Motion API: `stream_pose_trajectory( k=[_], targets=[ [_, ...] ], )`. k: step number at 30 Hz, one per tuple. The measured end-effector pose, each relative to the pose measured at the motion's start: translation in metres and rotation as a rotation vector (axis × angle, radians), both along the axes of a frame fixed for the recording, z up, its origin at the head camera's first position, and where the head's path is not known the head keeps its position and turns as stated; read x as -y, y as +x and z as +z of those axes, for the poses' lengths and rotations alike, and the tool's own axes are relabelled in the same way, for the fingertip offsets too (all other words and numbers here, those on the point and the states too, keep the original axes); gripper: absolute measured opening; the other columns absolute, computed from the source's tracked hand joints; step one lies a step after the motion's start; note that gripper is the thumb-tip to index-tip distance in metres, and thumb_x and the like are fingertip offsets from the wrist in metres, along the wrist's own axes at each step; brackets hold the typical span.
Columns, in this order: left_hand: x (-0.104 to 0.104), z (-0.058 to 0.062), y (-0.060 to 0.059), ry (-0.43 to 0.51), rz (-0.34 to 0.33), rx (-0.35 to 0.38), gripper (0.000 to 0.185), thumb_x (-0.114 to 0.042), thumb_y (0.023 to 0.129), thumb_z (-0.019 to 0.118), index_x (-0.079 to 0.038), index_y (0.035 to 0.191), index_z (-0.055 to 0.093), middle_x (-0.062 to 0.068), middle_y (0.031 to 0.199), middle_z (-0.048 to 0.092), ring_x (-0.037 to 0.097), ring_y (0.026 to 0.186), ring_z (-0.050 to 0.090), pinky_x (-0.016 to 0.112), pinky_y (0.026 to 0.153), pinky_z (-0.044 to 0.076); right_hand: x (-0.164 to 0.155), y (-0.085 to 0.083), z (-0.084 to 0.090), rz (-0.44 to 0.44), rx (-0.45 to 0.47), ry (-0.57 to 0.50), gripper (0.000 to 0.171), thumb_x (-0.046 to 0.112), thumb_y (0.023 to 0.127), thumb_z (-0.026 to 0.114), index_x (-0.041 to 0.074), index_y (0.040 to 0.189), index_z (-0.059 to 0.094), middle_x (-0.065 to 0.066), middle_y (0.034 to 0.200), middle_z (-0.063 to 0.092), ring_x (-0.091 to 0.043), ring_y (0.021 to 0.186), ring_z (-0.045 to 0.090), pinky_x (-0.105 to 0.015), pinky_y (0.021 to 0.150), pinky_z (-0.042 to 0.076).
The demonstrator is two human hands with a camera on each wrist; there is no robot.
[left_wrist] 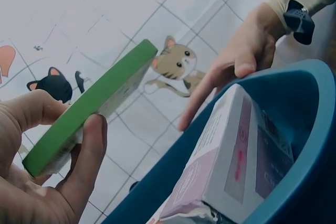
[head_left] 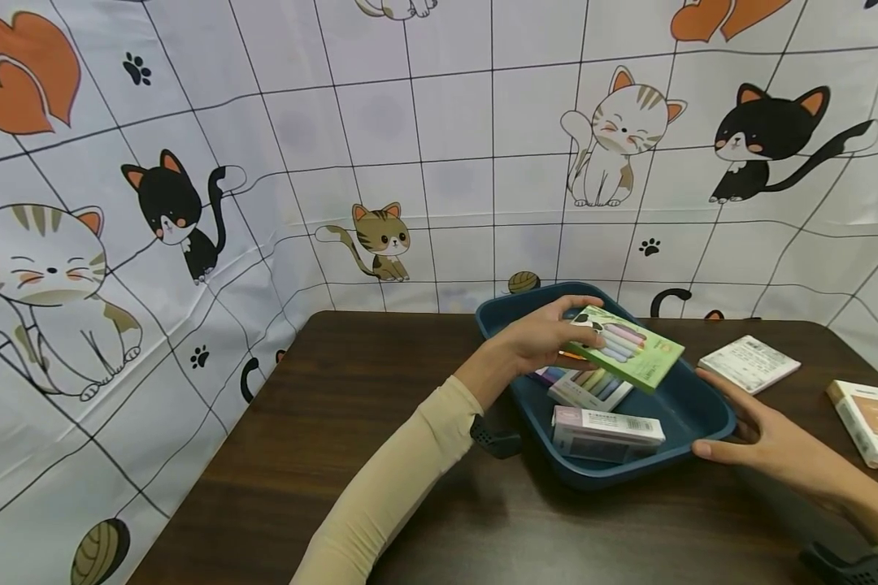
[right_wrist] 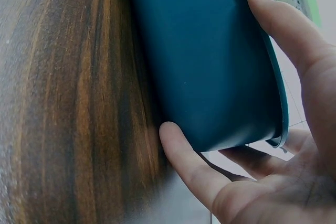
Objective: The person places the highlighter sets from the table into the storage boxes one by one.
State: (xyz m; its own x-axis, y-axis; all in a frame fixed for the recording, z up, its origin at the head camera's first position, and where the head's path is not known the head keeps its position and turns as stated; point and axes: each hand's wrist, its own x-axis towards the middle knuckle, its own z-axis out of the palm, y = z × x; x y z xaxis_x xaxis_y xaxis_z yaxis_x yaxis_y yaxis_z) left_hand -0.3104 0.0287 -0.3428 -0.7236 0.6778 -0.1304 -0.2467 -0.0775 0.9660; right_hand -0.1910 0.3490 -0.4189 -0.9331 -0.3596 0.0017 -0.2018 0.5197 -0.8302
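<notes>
My left hand (head_left: 581,333) holds a flat green box (head_left: 632,351) of pastel sticks, tilted, above a dark blue tray (head_left: 702,422). In the left wrist view the thumb and fingers of this hand (left_wrist: 63,182) pinch the green box (left_wrist: 89,108) by its edge. Inside the tray lie a pink box (head_left: 606,431) and an open box of pastel sticks (head_left: 591,388). My right hand (head_left: 746,435) rests with straight fingers against the tray's near right corner. In the right wrist view, its thumb (right_wrist: 181,148) touches the tray wall (right_wrist: 210,61) and a finger (right_wrist: 283,24) lies along the rim.
The tray stands on a dark wooden table (head_left: 351,422). To its right lie a white printed box (head_left: 749,363) and a white-and-tan box (head_left: 874,422) near the table's right edge. A cat-print cloth (head_left: 336,162) hangs behind and to the left.
</notes>
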Motion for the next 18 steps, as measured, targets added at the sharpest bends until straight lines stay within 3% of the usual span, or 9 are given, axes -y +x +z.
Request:
stream_pose_trajectory(
  k=[5,10,18],
  targets=[
    [0.0019,-0.0024,-0.0025,-0.003,0.027,-0.029,0.065,0.002,0.092,0.071,-0.025,0.146,0.047,0.017,0.119,0.059,0.030,0.092,0.070,0.041,0.083,0.059,0.0010,0.0003,-0.0002,0.002,0.013,-0.017,0.095,0.018,0.100,0.068,0.027,0.165,-0.001,-0.034,0.160,0.008,-0.060,0.135,0.029,-0.020,0.082,0.051],
    [0.0024,-0.0018,-0.0033,0.001,0.032,-0.036,0.067,0.002,0.092,0.071,-0.025,0.148,0.046,0.018,0.119,0.059,0.030,0.092,0.070,0.041,0.083,0.059,0.0010,0.0006,0.0008,0.006,0.031,-0.028,0.095,0.017,0.101,0.067,0.034,0.164,-0.002,-0.037,0.159,0.007,-0.063,0.135,0.029,-0.022,0.081,0.052],
    [0.0017,-0.0028,-0.0030,0.002,0.033,-0.025,0.070,0.002,0.094,0.070,-0.023,0.153,0.042,0.018,0.118,0.059,0.030,0.091,0.070,0.040,0.080,0.060,0.0010,0.0004,-0.0004,0.006,0.034,-0.036,0.095,0.017,0.101,0.067,0.033,0.164,-0.002,-0.037,0.159,0.008,-0.062,0.135,0.030,-0.023,0.081,0.053]
  ],
)
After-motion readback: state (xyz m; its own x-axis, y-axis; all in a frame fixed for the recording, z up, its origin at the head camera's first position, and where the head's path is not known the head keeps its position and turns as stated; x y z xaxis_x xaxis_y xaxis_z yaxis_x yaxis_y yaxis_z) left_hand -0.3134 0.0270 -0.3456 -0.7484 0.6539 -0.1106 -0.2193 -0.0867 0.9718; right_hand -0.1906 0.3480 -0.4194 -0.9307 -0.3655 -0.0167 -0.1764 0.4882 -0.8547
